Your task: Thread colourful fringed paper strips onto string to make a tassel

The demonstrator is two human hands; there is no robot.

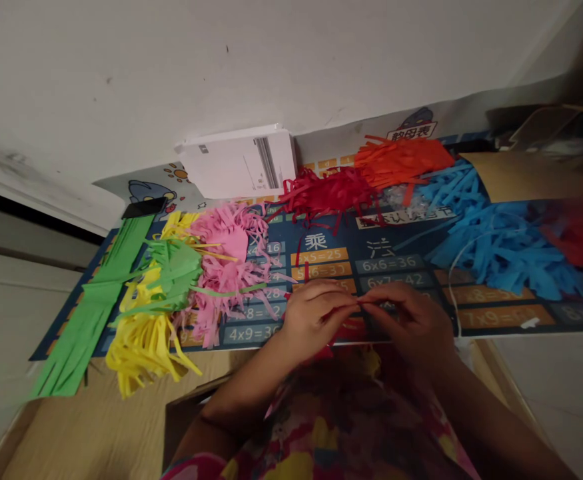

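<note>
Near the front edge of the table, my left hand [316, 317] and my right hand [411, 323] meet fingertip to fingertip in a pinch. A small bit of red paper [360, 301] shows between the fingertips; most of it is hidden by the hands. Behind them lies a pile of dark red fringed paper [328, 193] with loose strips hanging toward me. To the left of my left hand is pink fringed paper [226, 267]. Blue fringed paper [511, 253] spreads out on the right, past my right hand.
Green fringed paper [96, 300] and yellow fringed paper [144, 340] overhang the left front edge. Orange fringed paper [401, 160] lies at the back. A white box [238, 163] leans by the wall. A printed multiplication sheet [251, 335] covers the table. A thin white cord [452, 283] runs at right.
</note>
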